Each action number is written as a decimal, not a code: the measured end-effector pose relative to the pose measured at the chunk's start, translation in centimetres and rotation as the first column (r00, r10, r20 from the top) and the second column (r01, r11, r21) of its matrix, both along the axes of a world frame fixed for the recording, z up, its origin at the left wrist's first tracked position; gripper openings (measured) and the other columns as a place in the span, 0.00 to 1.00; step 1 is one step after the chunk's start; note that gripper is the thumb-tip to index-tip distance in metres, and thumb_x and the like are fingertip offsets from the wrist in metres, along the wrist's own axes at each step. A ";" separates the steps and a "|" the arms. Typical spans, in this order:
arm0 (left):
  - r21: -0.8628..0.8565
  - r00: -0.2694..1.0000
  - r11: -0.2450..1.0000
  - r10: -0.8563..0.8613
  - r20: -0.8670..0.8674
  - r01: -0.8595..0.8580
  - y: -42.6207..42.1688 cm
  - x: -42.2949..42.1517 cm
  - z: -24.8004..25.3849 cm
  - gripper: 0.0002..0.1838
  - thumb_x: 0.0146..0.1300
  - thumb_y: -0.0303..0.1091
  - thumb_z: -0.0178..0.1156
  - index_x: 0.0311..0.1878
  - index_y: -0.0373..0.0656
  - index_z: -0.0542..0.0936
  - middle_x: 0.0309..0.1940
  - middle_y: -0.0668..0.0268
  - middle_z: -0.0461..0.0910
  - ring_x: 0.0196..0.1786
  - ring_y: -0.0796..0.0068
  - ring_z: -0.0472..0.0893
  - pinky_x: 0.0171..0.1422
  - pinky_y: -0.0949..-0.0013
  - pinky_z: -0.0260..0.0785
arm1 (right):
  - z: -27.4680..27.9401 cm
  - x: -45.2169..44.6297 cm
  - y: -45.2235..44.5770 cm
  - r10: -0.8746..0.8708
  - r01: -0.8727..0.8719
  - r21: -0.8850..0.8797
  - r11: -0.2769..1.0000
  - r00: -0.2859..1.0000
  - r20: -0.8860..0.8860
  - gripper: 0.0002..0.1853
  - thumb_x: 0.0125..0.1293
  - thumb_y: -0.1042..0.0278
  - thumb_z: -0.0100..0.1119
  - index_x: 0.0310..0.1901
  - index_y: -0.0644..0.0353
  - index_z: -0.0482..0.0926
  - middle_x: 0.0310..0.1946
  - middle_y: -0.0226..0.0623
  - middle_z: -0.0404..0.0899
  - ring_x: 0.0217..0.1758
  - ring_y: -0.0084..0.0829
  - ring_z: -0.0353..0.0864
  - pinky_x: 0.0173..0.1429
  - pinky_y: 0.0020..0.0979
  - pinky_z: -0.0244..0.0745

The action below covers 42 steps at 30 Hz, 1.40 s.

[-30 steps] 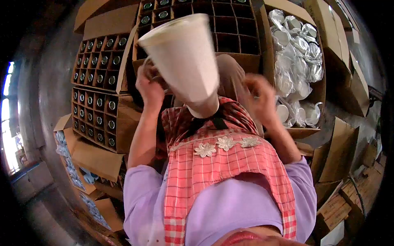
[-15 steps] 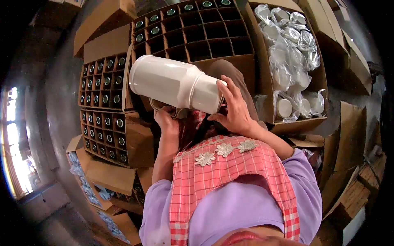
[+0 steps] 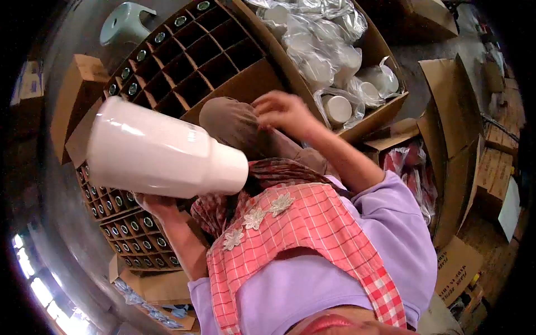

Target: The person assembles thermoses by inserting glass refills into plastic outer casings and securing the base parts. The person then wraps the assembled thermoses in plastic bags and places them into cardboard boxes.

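Observation:
A large white thermos flask (image 3: 151,151) lies tilted across the left of the view, its narrower end toward my chest. Beneath it, my left hand (image 3: 158,204) grips the flask from its underside; the fingers are mostly hidden behind the body. My right hand (image 3: 285,114) is off the flask, over my brown-trousered knee (image 3: 226,123), with loosely bent fingers apart and nothing in them. In front of the knee stands a divided carton (image 3: 237,86), with round silvery tops in several of its outer cells.
A carton (image 3: 385,111) at upper right holds white cylinders in clear plastic bags. More divided cartons (image 3: 134,237) stand at left under the flask. Open box flaps (image 3: 446,100) rise at right. A pale stool (image 3: 125,22) stands at the far left.
My right hand has let go of the flask's narrow end and moved away over the knee. The flask has swung left and closer, still in my left hand. The view has turned right.

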State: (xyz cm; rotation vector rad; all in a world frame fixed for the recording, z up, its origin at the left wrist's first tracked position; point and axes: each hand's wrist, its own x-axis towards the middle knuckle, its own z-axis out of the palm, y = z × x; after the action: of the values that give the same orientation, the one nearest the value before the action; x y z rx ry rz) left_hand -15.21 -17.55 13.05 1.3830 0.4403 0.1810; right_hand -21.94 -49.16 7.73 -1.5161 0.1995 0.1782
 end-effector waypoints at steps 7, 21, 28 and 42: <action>0.038 0.950 0.949 -0.313 -0.014 0.313 1.8 -0.7 -4.5 0.18 0.62 0.27 0.53 0.56 0.37 0.70 0.44 0.65 0.76 0.44 0.73 0.76 0.47 0.69 0.72 | -13.3 -0.5 -3.8 0.390 -0.363 -0.923 -0.128 0.837 -0.383 0.32 0.53 0.67 0.56 0.63 0.54 0.62 0.56 0.43 0.71 0.64 0.45 0.62 0.67 0.49 0.52; 0.282 0.850 0.804 -0.469 -0.240 0.523 7.7 9.7 -7.9 0.21 0.58 0.31 0.51 0.54 0.33 0.72 0.47 0.57 0.77 0.49 0.64 0.77 0.54 0.64 0.71 | -8.1 18.8 -5.6 -0.396 0.402 0.133 0.906 0.915 -0.071 0.07 0.59 0.69 0.60 0.33 0.64 0.80 0.26 0.30 0.78 0.28 0.22 0.74 0.33 0.23 0.69; -0.615 0.494 0.422 -0.867 -0.059 0.666 -4.7 20.5 -4.8 0.29 0.61 0.39 0.50 0.62 0.31 0.62 0.51 0.45 0.73 0.45 0.59 0.79 0.50 0.61 0.75 | -4.1 28.5 1.7 -0.473 0.400 0.323 0.858 0.861 0.189 0.05 0.61 0.71 0.60 0.37 0.62 0.79 0.26 0.24 0.75 0.28 0.15 0.70 0.33 0.19 0.66; -0.045 0.896 0.916 -0.400 -0.195 0.399 -4.4 28.1 -11.1 0.07 0.56 0.24 0.59 0.39 0.38 0.78 0.31 0.62 0.81 0.29 0.71 0.79 0.34 0.68 0.74 | -7.2 33.0 3.6 -0.548 0.479 0.444 0.757 0.836 0.032 0.11 0.53 0.75 0.64 0.40 0.64 0.80 0.29 0.31 0.78 0.26 0.21 0.73 0.30 0.22 0.67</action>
State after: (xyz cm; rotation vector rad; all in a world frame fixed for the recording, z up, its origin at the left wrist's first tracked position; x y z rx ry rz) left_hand 12.86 -22.00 1.95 1.4641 0.3119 -0.3008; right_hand 11.08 -45.51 0.49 -0.9866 0.4173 -0.3326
